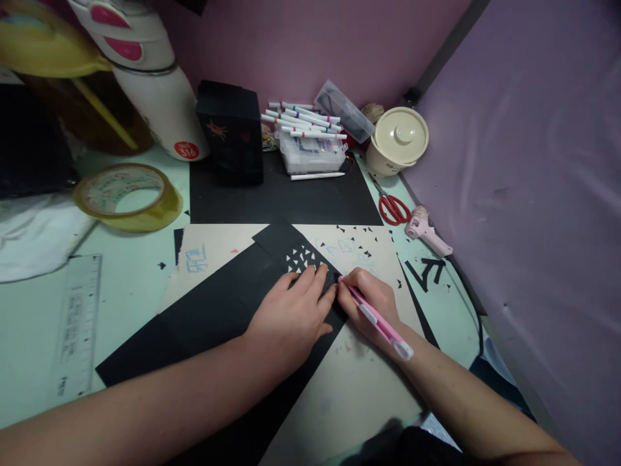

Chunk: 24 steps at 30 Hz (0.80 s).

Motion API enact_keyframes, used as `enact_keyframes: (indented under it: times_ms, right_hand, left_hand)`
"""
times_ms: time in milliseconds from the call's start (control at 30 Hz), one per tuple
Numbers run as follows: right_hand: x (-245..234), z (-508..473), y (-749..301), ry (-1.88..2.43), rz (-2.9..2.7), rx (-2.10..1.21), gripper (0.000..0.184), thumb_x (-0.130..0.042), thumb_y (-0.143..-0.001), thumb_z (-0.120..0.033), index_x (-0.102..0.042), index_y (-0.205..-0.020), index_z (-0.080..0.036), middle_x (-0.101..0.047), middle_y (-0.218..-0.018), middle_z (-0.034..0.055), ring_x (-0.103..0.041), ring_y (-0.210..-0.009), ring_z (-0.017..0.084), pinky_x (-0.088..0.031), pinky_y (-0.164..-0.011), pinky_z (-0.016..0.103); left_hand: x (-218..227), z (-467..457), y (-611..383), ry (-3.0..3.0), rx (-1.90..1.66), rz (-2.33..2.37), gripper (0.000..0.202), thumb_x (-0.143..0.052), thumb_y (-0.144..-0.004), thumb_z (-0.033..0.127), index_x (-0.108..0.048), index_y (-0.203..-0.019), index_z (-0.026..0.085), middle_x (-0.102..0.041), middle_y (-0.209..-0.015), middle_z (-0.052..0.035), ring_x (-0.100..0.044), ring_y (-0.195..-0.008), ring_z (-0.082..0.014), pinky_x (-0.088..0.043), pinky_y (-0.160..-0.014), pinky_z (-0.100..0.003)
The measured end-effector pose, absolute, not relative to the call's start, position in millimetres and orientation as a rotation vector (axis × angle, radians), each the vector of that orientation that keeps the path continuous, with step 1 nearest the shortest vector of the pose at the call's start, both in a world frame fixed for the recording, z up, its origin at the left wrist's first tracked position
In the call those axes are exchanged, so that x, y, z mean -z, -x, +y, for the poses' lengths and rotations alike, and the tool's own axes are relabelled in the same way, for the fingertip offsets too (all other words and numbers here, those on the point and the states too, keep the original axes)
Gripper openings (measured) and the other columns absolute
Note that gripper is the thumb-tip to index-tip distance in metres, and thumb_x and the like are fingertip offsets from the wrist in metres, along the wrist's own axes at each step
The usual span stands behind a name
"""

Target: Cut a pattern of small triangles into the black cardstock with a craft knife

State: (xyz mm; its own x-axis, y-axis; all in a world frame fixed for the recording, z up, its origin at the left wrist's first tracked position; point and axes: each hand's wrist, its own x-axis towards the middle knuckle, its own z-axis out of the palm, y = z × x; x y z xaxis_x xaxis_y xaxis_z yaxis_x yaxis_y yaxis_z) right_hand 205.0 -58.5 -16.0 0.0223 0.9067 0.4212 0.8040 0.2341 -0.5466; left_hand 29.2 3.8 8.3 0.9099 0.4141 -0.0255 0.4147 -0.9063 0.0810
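My left hand lies flat on a long black paper strip, fingers stretched out and pressing it down near small triangle cut-outs. My right hand is closed around a pink craft knife, with its tip on the black paper right beside my left fingertips. The strip lies diagonally over a beige cardboard sheet. Tiny black triangle scraps are scattered on the cardboard beyond my hands.
A tape roll and clear ruler sit at left. At the back stand a black box, a marker case and a cream lidded pot. Red scissors and a pink glue gun lie at right beside a purple wall.
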Motion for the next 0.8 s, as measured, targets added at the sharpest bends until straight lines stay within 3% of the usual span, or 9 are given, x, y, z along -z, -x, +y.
enact_keyframes:
  times_ms: [267, 633, 800]
  right_hand:
    - [12.3, -58.7, -204.4, 1.575, -1.788, -0.201, 0.024, -0.053, -0.088, -0.010, -0.041, -0.073, -0.023, -0.048, -0.061, -0.0045, -0.042, -0.050, 0.010, -0.036, -0.050, 0.025]
    - [17.9, -57.2, -204.5, 1.569, -1.828, -0.120, 0.018, -0.056, -0.091, -0.012, -0.048, -0.080, -0.023, -0.057, -0.068, -0.0009, -0.055, -0.058, 0.012, -0.045, -0.056, 0.024]
    - [15.8, -57.8, -204.7, 1.600, -1.810, -0.137, 0.023, -0.055, -0.090, -0.012, -0.044, -0.073, -0.023, -0.050, -0.061, -0.0040, -0.046, -0.051, 0.010, -0.038, -0.051, 0.024]
  left_hand:
    - [-8.8, 4.9, -28.9, -2.971, 0.026, 0.648, 0.059, -0.055, -0.095, 0.051, -0.051, -0.144, 0.017, -0.045, -0.152, -0.0162, -0.050, -0.133, -0.0332, -0.046, -0.098, -0.044]
    - [-11.4, 5.0, -29.8, -2.974, 0.062, 0.641, 0.057, -0.055, -0.095, 0.048, -0.053, -0.142, 0.015, -0.046, -0.151, -0.0161, -0.050, -0.133, -0.0334, -0.047, -0.098, -0.044]
    - [-10.7, 5.0, -29.3, -2.974, 0.059, 0.655, 0.058, -0.054, -0.096, 0.049, -0.051, -0.144, 0.017, -0.045, -0.152, -0.0160, -0.049, -0.134, -0.0335, -0.047, -0.098, -0.045]
